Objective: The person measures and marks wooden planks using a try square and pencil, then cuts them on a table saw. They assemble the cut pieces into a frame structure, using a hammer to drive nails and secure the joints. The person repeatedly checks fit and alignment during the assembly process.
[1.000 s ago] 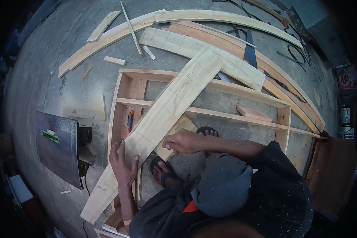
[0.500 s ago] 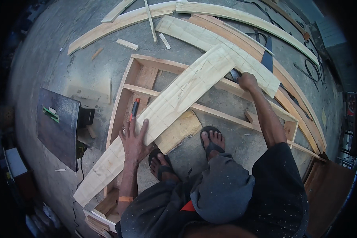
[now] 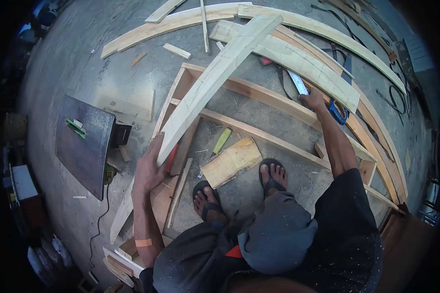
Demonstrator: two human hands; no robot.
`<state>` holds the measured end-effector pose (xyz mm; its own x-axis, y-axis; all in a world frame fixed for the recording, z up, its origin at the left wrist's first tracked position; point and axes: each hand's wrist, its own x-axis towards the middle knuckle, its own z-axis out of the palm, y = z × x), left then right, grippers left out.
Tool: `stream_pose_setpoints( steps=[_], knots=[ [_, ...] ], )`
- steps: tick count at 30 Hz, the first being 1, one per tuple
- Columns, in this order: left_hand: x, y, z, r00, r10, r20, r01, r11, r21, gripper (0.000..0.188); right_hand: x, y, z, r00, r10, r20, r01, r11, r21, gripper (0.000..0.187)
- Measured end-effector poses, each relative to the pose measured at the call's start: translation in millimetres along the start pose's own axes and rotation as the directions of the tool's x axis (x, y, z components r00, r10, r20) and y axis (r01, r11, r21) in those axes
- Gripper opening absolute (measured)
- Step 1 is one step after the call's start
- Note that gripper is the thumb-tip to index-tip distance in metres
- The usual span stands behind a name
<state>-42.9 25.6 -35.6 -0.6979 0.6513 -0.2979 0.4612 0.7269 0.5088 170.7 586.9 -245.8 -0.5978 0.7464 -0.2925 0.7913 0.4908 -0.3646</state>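
A long pale wooden plank point(image 3: 215, 73) leans diagonally across a wooden frame point(image 3: 259, 93), turned partly on its edge. My left hand point(image 3: 149, 166) grips it around the lower part, with fingers hidden behind the wood. My right hand point(image 3: 313, 99) is closed on the silver blade of a hand saw point(image 3: 298, 83), beyond the frame's far rail. A blue handle showing past my wrist appears to belong to that saw. Inside the frame, near my left hand, lies a red-handled tool point(image 3: 171, 158), partly hidden.
A yellowish wood block point(image 3: 232, 163) and a green-handled tool point(image 3: 222, 140) lie by my feet. Curved boards point(image 3: 322, 36) spread along the far side. On the left stands a dark panel point(image 3: 83, 146) with a cord. Black straps point(image 3: 393, 100) lie far right.
The plank has been tipped up from lying flat, its far end swinging left and away, uncovering the green-handled tool. My right hand now has the saw's silver blade showing beyond it.
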Motion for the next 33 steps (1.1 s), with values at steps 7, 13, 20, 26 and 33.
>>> stream_pose_setpoints(
  steps=[7, 13, 20, 26, 33],
  knots=[
    [6.6, -19.3, -14.1, 0.998, 0.032, 0.051, -0.033, 0.999, 0.016, 0.083, -42.5, -43.3, -56.4, 0.979, 0.16, 0.128, -0.205, 0.79, 0.578, 0.034],
    [-5.7, -8.4, 52.7, 0.989, 0.11, -0.101, -0.09, 0.978, 0.186, 0.088, -140.2, -34.8, -119.6, 0.953, 0.242, 0.184, -0.301, 0.668, 0.681, 0.027],
    [-13.2, -19.5, 120.4, 0.979, 0.132, -0.155, -0.065, 0.925, 0.375, 0.082, -252.8, -45.5, -144.2, 0.812, 0.525, -0.255, -0.25, 0.708, 0.66, 0.038],
    [3.4, -10.4, 114.3, 0.965, 0.123, -0.232, -0.068, 0.97, 0.233, 0.072, -269.3, -80.5, -76.1, 0.876, 0.332, -0.35, 0.019, 0.701, 0.713, 0.031],
    [10.2, 85.8, 79.8, 0.723, 0.604, -0.335, -0.443, 0.778, 0.445, 0.069, -261.2, -178.8, -117.9, 0.875, -0.205, 0.439, -0.031, 0.88, 0.473, 0.035]
  ],
)
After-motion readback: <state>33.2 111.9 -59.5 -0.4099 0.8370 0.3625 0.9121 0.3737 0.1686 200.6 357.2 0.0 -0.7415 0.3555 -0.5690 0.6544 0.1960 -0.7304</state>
